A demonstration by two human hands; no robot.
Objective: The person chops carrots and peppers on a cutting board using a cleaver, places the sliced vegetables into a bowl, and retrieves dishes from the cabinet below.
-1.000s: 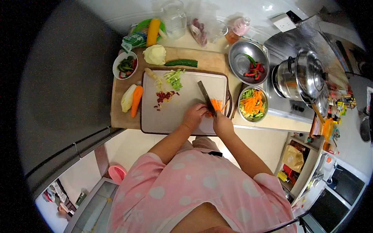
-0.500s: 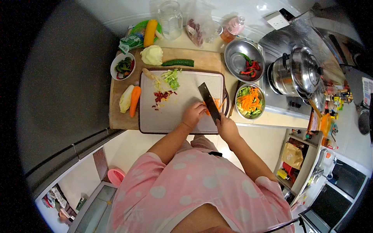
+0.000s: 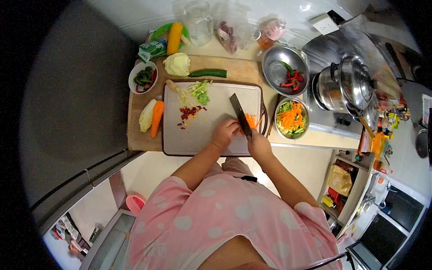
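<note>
My right hand (image 3: 259,146) grips the handle of a cleaver (image 3: 238,110), whose blade points away from me over the right part of the cutting board (image 3: 198,141). Just left of the blade, the curled fingers of my left hand (image 3: 224,132) press on a piece of carrot, mostly hidden by the fingers and cleaver. Cut carrot strips (image 3: 252,120) lie on the blade's right side. Toward the board's upper left are chopped green onion (image 3: 200,92), pale shreds (image 3: 184,99) and chopped red chili (image 3: 188,112).
A bowl of cut vegetables (image 3: 291,118) and a metal bowl with chilies (image 3: 274,69) stand right of the board, before a steel pot (image 3: 330,90). Leftward lie a whole carrot (image 3: 156,118) and a white bowl (image 3: 133,84). A cucumber piece (image 3: 208,73) and cabbage (image 3: 177,64) sit behind.
The view has shifted slightly. Against the board, the cleaver and my right hand sit a little farther left, and more carrot strips show to the right of the blade.
</note>
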